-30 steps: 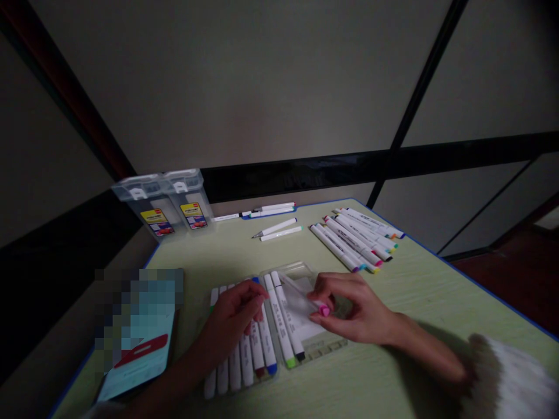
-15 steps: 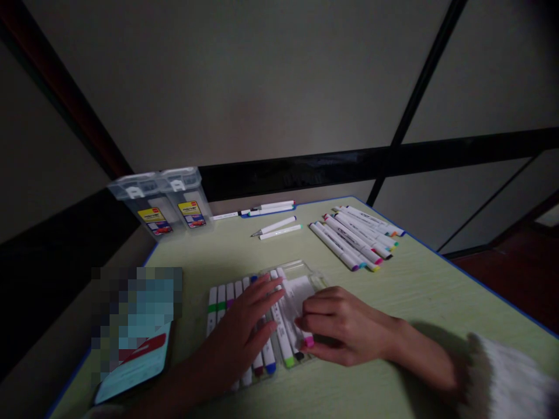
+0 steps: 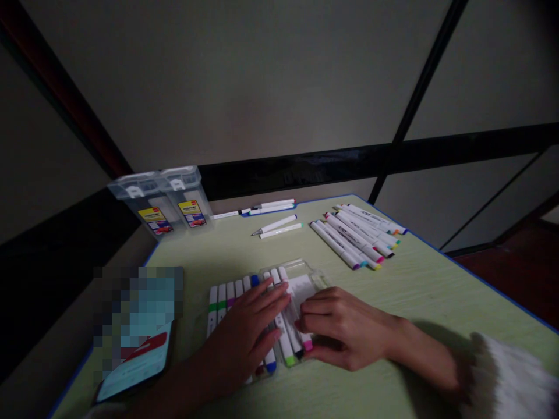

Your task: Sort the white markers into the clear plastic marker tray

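Observation:
A clear plastic marker case (image 3: pixel 301 265) lies in front of me, with several white markers side by side in its left part. My left hand (image 3: pixel 248 323) rests over them, palm down, fingers stretched and a little apart, fingertips on the upper part of the markers. At the right end of the row lies a pink-ended marker (image 3: pixel 308 344). My right hand (image 3: pixel 338 326) has its fingers curled at that marker's near end, thumb beside the pink tip. Next to it lies a green-ended marker (image 3: pixel 290 359). My left hand hides the middle of the row.
Several white markers (image 3: pixel 353 235) lie in a bunch at the back right. Two thin pens (image 3: pixel 279 226) lie mid-table, and more pens (image 3: pixel 273 208) at the back edge. Two clear boxes (image 3: pixel 174 203) stand at the back left. A phone (image 3: pixel 140 349) lies at the left.
My left hand has shifted slightly to the right over the markers. The pink-ended marker sits a little lower and flatter in the row, with my right fingers still at its end.

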### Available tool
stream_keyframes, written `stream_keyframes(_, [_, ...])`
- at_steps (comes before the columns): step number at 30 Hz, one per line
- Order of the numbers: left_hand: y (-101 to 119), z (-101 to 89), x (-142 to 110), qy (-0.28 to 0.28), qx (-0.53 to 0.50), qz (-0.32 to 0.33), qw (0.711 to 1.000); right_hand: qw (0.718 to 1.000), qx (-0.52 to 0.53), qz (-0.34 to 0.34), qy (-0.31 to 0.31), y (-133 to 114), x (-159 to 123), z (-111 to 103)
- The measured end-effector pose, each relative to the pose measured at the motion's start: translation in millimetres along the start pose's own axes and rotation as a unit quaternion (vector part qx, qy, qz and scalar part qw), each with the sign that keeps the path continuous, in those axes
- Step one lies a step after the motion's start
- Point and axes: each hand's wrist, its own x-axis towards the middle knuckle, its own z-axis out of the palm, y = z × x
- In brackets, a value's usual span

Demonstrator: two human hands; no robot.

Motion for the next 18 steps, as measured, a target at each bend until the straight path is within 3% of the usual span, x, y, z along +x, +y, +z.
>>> stream_keyframes(4, [-1, 0.4, -1, -0.003, 0.002, -0.001, 1.000, 0.998, 0.061, -0.002, 0.018, 1, -1, -2])
stream_keyframes(8, [1, -1.3, 0, -0.007, 0.003, -0.006, 1.000, 0.983, 0.142, 0.035, 0.108, 10, -2, -8])
stream_keyframes(11, [3, -3.6, 2, -0.022, 0.004, -0.012, 1.000, 0.971, 0.142, 0.094, 0.166, 21, -4, -11])
stream_keyframes(13, [3, -4.7, 3, -0.027, 0.008, -0.011, 1.000, 0.973, 0.116, 0.122, 0.160, 28, -5, -11])
stream_keyframes(18, [3, -4.3, 2, -0.018, 0.018, 0.007, 1.000, 0.986, 0.054, 0.138, 0.076, 33, -5, -8])
